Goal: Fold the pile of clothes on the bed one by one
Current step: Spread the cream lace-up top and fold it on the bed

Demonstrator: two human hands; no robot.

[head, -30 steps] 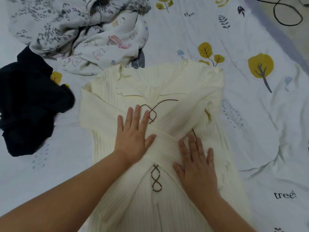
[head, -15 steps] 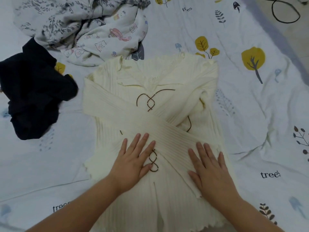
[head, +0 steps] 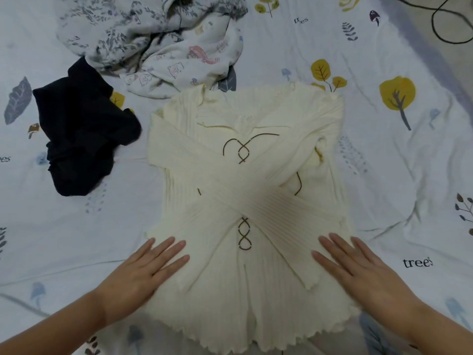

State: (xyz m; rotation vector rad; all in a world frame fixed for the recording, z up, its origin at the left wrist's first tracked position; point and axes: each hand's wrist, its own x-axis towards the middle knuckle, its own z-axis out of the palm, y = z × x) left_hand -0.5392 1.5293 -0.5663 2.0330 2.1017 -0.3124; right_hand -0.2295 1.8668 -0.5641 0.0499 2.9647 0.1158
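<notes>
A cream ribbed sweater (head: pixel 245 190) with brown lacing lies flat on the bed, both sleeves folded across its front in an X. My left hand (head: pixel 143 272) lies flat with straight fingers on the sweater's lower left part. On the lower right part, over the end of a sleeve, my right hand (head: pixel 358 272) presses flat in the same way. A dark navy garment (head: pixel 79 139) lies crumpled to the left. Behind it sits a heap of printed white and grey clothes (head: pixel 158 39).
The bed sheet (head: pixel 384 175) is white with tree and leaf prints. Its right edge runs diagonally at the top right, where a black cable (head: pixel 440 26) lies on the floor beyond.
Both hands have slid down the sweater from its middle toward the hem and spread apart to its left and right sides. The view has shifted so the hem now shows.
</notes>
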